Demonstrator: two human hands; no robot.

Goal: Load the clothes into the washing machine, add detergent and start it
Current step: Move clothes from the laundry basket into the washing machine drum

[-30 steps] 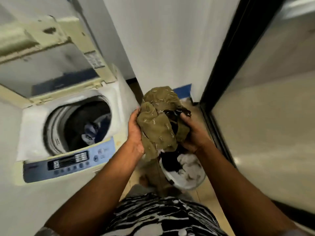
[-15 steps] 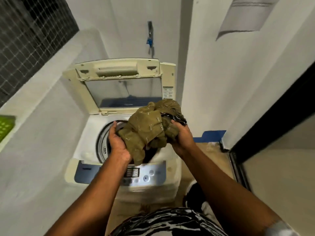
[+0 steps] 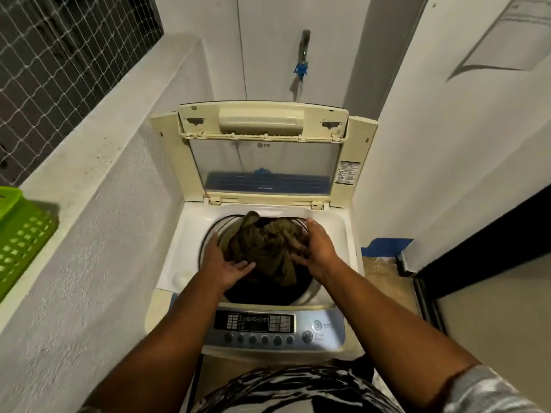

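A top-loading white washing machine (image 3: 337, 234) stands in front of me with its lid (image 3: 262, 165) raised upright. A bunched olive-green garment (image 3: 262, 245) sits in the mouth of the drum, its lower part hanging into the dark inside. My left hand (image 3: 223, 263) is at the garment's left edge, palm down with fingers stretched out. My right hand (image 3: 317, 251) rests against its right side with fingers spread. Neither hand grips the cloth. The blue control panel (image 3: 268, 326) with its buttons lies at the machine's front edge.
A white ledge runs along the left with a green plastic basket (image 3: 21, 234) on it, below a netted window. A tap (image 3: 303, 55) is on the back wall. A blue object (image 3: 384, 245) lies on the floor right of the machine, beside a dark door frame (image 3: 477, 234).
Both hands carried the olive garment from over the floor basket to the machine and lowered it into the drum mouth. The fingers have opened off the cloth.
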